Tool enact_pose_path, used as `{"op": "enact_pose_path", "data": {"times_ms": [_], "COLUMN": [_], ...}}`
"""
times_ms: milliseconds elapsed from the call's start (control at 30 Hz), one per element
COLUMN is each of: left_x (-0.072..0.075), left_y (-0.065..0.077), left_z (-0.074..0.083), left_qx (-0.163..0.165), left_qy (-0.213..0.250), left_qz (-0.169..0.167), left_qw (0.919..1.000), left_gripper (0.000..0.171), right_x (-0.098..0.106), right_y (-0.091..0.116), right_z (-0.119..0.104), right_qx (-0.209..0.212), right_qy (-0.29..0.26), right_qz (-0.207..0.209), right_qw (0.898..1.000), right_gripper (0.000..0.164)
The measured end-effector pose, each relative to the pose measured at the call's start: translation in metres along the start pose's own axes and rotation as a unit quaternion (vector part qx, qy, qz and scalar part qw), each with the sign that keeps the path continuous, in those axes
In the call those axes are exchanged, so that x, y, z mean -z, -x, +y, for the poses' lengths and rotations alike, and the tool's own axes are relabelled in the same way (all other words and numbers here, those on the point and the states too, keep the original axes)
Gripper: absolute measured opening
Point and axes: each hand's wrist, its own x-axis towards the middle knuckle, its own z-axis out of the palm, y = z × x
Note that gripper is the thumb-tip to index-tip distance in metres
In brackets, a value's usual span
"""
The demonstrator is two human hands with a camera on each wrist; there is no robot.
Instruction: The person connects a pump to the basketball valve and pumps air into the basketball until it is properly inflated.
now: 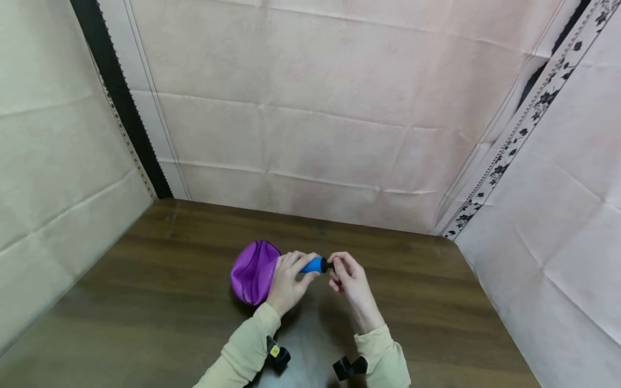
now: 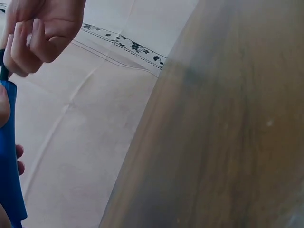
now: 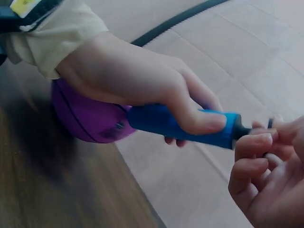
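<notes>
A blue hand pump [image 1: 312,265] with a black handle lies across the grasp of my left hand [image 1: 287,282], fingers and thumb wrapped round its barrel. My right hand [image 1: 350,283] pinches the black handle [image 3: 246,131], pushed close to the barrel's end. At the pump's other end is a purple ball [image 1: 255,272], partly deflated, with a deep dent in its side in the head view. The right wrist view shows the ball [image 3: 90,116] against the barrel's tip. In the left wrist view, the pump [image 2: 9,152] runs along the left edge.
The brown wood-grain table [image 1: 160,302] spreads below both hands. Pale creased cloth [image 1: 310,124] hangs behind it and at both sides, with a floral border strip [image 1: 514,140] at the right corner. Black wrist cameras [image 1: 278,358] are strapped to both sleeves.
</notes>
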Motion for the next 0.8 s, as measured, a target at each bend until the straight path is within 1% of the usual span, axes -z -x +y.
{"op": "enact_pose_path", "data": {"times_ms": [100, 167, 200, 267, 367, 433, 500, 567, 700, 800], "left_x": [0.001, 0.003, 0.004, 0.007, 0.011, 0.012, 0.013, 0.012, 0.009, 0.010], "left_y": [0.002, 0.003, 0.004, 0.004, 0.002, 0.000, -0.001, -0.002, 0.000, 0.002], "left_z": [-0.001, -0.003, -0.004, -0.004, -0.005, -0.005, -0.006, -0.006, -0.006, -0.006], "left_qx": [0.007, 0.014, 0.017, 0.020, 0.021, 0.021, 0.022, 0.019, 0.000, -0.014], "left_qy": [0.001, -0.006, -0.011, -0.015, -0.021, -0.021, -0.022, -0.026, -0.037, -0.024], "left_qz": [-0.033, -0.054, -0.062, -0.065, -0.063, -0.058, -0.057, -0.056, -0.062, -0.067], "left_qw": [0.9994, 0.9984, 0.9979, 0.9975, 0.9976, 0.9979, 0.9979, 0.9979, 0.9974, 0.9974], "left_gripper": [0.035, 0.034, 0.033, 0.032, 0.032, 0.033, 0.033, 0.033, 0.032, 0.033], "right_x": [0.009, 0.018, 0.023, 0.034, 0.044, 0.045, 0.041, 0.033, 0.021, 0.020], "right_y": [0.002, 0.006, 0.008, 0.013, 0.019, 0.019, 0.015, 0.010, 0.003, 0.003], "right_z": [-0.005, -0.012, -0.016, -0.024, -0.032, -0.030, -0.024, -0.015, 0.003, 0.007], "right_qx": [-0.008, -0.005, 0.002, 0.030, 0.069, 0.084, 0.079, 0.063, 0.015, 0.008], "right_qy": [0.003, -0.004, -0.009, -0.021, -0.025, -0.020, -0.021, -0.026, -0.007, 0.027], "right_qz": [0.004, 0.016, 0.026, 0.048, 0.057, 0.037, 0.004, -0.020, -0.049, -0.060], "right_qw": [1.000, 1.000, 1.000, 0.998, 0.996, 0.996, 0.997, 0.997, 0.999, 0.998], "right_gripper": [0.027, 0.029, 0.031, 0.034, 0.030, 0.026, 0.021, 0.020, 0.021, 0.026]}}
